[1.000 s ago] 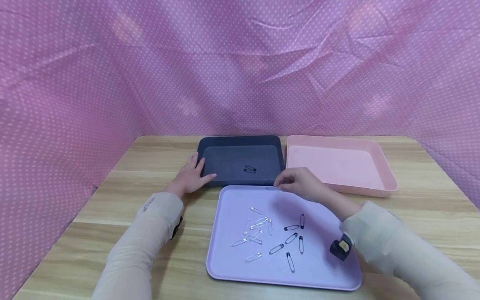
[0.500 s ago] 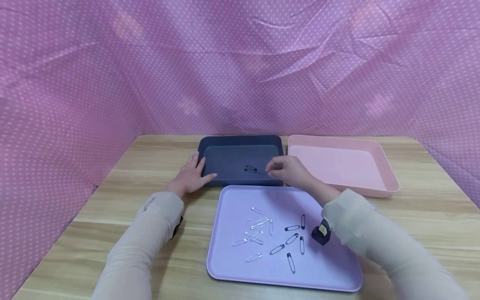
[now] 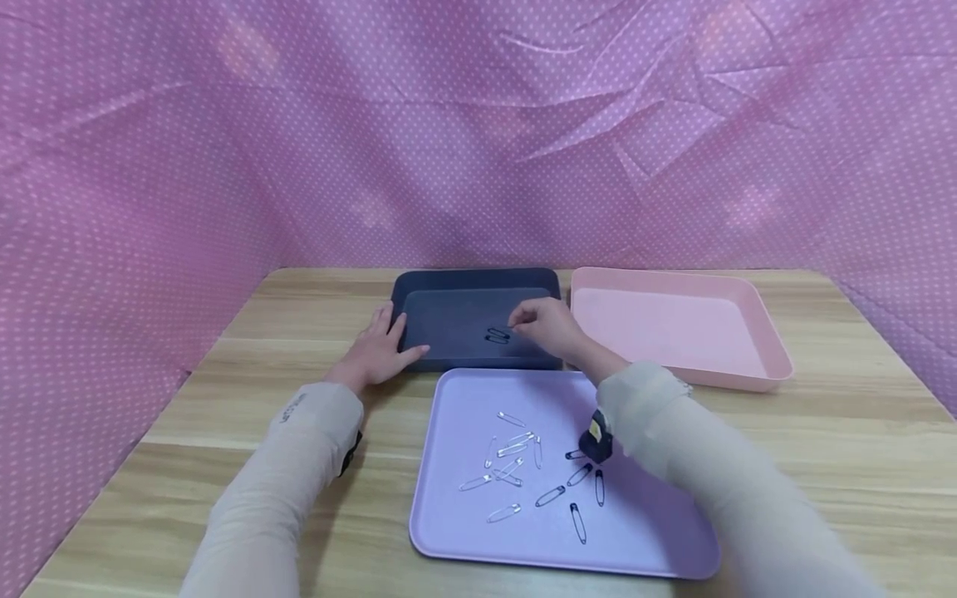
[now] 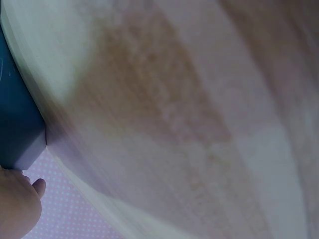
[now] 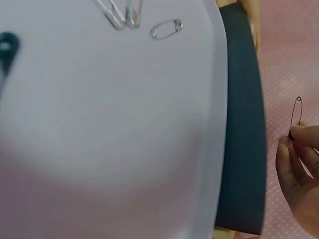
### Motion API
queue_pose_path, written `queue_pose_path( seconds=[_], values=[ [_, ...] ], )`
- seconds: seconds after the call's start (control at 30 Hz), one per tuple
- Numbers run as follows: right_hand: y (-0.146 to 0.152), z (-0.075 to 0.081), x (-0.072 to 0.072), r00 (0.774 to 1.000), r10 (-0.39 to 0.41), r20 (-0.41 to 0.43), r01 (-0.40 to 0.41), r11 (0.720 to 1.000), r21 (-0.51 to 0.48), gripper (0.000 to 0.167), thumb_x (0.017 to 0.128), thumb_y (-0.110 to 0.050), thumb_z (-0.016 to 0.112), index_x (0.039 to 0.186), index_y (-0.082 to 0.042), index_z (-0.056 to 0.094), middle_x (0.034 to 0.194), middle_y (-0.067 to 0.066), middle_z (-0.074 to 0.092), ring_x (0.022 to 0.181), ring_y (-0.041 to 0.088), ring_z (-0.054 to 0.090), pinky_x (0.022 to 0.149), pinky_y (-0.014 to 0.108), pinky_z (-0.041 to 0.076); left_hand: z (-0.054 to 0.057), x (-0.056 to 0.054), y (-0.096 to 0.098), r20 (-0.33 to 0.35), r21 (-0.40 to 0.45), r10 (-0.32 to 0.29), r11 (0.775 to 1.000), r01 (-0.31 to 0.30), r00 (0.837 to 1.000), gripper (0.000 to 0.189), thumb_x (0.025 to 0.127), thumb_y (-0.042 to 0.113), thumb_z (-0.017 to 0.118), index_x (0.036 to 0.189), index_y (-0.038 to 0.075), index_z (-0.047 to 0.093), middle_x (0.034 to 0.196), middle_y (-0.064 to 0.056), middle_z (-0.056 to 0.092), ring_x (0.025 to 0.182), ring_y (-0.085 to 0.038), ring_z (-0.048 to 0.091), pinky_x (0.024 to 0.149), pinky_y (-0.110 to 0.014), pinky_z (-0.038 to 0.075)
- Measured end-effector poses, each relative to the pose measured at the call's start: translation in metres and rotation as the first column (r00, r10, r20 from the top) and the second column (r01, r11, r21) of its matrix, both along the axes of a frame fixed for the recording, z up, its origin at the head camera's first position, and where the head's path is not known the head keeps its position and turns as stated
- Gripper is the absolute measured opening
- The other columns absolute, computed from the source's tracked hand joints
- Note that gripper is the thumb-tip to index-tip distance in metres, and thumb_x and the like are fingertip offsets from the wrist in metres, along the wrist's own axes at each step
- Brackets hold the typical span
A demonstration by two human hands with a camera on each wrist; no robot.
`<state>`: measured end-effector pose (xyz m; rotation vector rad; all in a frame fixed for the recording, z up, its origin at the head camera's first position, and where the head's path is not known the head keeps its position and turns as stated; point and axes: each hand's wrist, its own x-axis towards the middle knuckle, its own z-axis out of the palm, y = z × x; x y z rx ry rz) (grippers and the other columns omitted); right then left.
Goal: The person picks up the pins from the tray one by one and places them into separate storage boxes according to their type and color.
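Observation:
My right hand is over the right part of the dark tray, pinching a black safety pin by its head between thumb and fingers. In the right wrist view its wire loop points up. Two more black safety pins lie on the tray floor just left of that hand. My left hand rests on the dark tray's left edge with its fingers spread. On the lilac tray in front lie several silver safety pins at left and several black ones at right, partly hidden by the right wrist.
A pink tray with a raised rim stands right of the dark tray. All the trays sit on a wooden table. A polka-dot pink cloth hangs behind the table and along its sides.
My right hand has moved left and away from me, from the lilac tray's far edge to over the dark tray, carrying the black safety pin. The left hand has stayed in place.

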<state>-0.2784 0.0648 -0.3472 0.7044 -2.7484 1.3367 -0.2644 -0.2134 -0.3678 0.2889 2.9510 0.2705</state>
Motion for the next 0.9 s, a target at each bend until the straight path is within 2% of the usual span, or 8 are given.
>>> queue_pose_path(
  seconds=[0.27, 0.53, 0.9],
  values=[
    [-0.009, -0.011, -0.02, 0.998, -0.048, 0.048, 0.047, 0.998, 0.031, 0.01, 0.076, 0.002, 0.058, 0.083, 0.0, 0.065, 0.08, 0.007, 0.063, 0.075, 0.017, 0.058, 0.066, 0.026, 0.045, -0.001, -0.001, 0.001, 0.004, 0.009, -0.002, 1.0, 0.002, 1.0, 0.085, 0.082, 0.063, 0.029, 0.138, 0.002, 0.009, 0.141, -0.018, -0.011, 0.127, -0.031, -0.009, 0.099, -0.049, 0.009],
    [-0.021, -0.019, -0.033, 0.997, -0.062, 0.053, 0.057, 0.995, 0.08, 0.01, 0.075, 0.003, 0.058, 0.08, 0.0, 0.065, 0.077, 0.007, 0.062, 0.074, 0.018, 0.055, 0.066, 0.027, 0.044, 0.001, -0.001, -0.001, 0.018, 0.0, 0.008, 1.0, -0.008, 1.0, 0.085, 0.082, 0.063, 0.029, 0.138, 0.002, 0.009, 0.141, -0.017, -0.011, 0.127, -0.032, -0.008, 0.099, -0.05, 0.01],
    [-0.031, -0.03, -0.043, 0.987, -0.134, 0.086, 0.119, 0.98, 0.161, 0.01, 0.077, 0.001, 0.058, 0.08, -0.004, 0.066, 0.083, 0.005, 0.063, 0.083, 0.018, 0.054, 0.078, 0.031, 0.04, 0.003, -0.001, 0.001, 0.02, 0.001, 0.002, 1.0, -0.002, 1.0, 0.084, 0.083, 0.062, 0.029, 0.138, 0.002, 0.008, 0.141, -0.018, -0.011, 0.127, -0.032, -0.009, 0.098, -0.05, 0.009]
  ],
)
